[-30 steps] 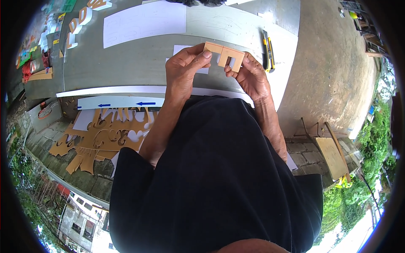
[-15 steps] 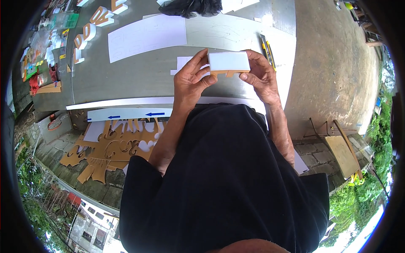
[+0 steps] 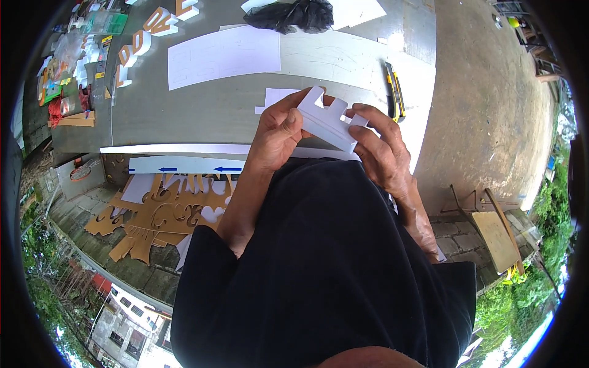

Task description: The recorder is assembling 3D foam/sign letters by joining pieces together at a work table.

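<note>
Foam letter: a white block-shaped cut-out point(image 3: 329, 120) with notches along its upper edge, held tilted above the tabletop, near the middle of the view and just in front of the person's chest.
Left hand: the left hand point(image 3: 277, 134) sits at 9 o'clock of the cut-out, fingers curled and pinching its left end, thumb on the near face.
Right hand: the right hand point(image 3: 381, 148) sits at 4 o'clock of the cut-out, fingers closed on its right end and lower edge.
Tabletop: a grey tabletop point(image 3: 202, 110) spreads beyond the hands toward 12 o'clock.
Paper sheet: a large white sheet point(image 3: 224, 56) lies flat at 11 o'clock of the hands, well apart from them.
Utility knife: a yellow-and-black knife point(image 3: 394, 91) lies at 1 o'clock of the cut-out, near the right hand but apart from it.
Black bag: a crumpled dark bag point(image 3: 292, 15) rests at the far edge, at 12 o'clock.
Finished letters: orange-and-white block letters point(image 3: 146, 38) stand at 10 o'clock, far left.
Carved panel: a brown fretwork board point(image 3: 165, 214) lies below the tabletop edge at 8 o'clock.
White strip: a strip with blue arrows point(image 3: 187, 166) lies just above the board.
</note>
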Demonstrator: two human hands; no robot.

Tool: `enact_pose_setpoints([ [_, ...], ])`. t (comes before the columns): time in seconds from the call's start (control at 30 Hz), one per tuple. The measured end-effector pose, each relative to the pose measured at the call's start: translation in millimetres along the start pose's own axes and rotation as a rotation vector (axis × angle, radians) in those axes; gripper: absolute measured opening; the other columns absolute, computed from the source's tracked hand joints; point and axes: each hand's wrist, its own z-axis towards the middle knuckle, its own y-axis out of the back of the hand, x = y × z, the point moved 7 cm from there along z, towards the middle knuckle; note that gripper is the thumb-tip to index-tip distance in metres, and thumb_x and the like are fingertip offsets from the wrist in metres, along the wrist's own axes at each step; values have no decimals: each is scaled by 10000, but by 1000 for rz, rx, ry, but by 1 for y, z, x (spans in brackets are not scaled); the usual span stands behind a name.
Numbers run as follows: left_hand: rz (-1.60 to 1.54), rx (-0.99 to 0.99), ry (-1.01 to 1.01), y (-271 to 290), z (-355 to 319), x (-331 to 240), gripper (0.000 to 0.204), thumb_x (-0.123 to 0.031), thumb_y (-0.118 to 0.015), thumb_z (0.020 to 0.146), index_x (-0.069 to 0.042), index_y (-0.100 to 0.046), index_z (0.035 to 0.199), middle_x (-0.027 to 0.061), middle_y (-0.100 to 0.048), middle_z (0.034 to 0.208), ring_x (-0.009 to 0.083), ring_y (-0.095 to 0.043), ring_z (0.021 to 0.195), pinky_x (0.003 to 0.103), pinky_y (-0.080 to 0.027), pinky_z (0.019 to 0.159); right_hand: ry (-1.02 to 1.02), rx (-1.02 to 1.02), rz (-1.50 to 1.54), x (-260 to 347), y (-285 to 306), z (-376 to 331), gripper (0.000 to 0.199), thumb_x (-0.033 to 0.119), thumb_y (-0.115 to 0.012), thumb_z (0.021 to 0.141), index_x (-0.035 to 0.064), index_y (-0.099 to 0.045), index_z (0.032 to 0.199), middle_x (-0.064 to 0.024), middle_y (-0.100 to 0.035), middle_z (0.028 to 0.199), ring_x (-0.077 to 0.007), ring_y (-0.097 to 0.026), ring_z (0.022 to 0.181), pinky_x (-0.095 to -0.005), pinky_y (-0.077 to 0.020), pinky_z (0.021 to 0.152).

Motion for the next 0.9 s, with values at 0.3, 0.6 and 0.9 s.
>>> enact_pose_setpoints([
  [0.3, -88, -26, -92, 8, 3, 5, 591, -367, -627, 983, 36, -501, 1397, 169, -644, 1276, 227, -632, 1183, 395, -510, 1024, -69, 33, 22, -4, -12, -1, 509, 7, -800, 743, 110, -590, 1194, -126, -555, 1323, -316, -655, 1124, -384, -641, 864],
  [0.6, -180, -108, 139, 36, 2, 35, 469, -350, -563, 1029, 19, -562, 1317, 118, -666, 1209, 184, -671, 1081, 349, -556, 967, -167, 70, 89, -20, -18, -7, 311, 78, -784, 779, 60, -685, 1073, -92, -688, 1075, -257, -699, 1002, -344, -618, 780],
  [0.9, -255, -114, 229, 34, 2, 46, 582, -444, -546, 1016, 63, -569, 1300, 151, -670, 1188, 204, -683, 1002, 354, -579, 893, -784, -262, 769, -75, -4, -17, 158, 119, -689, 955, -3, -702, 1055, -90, -711, 814, -150, -648, 686, -286, -524, 616],
])
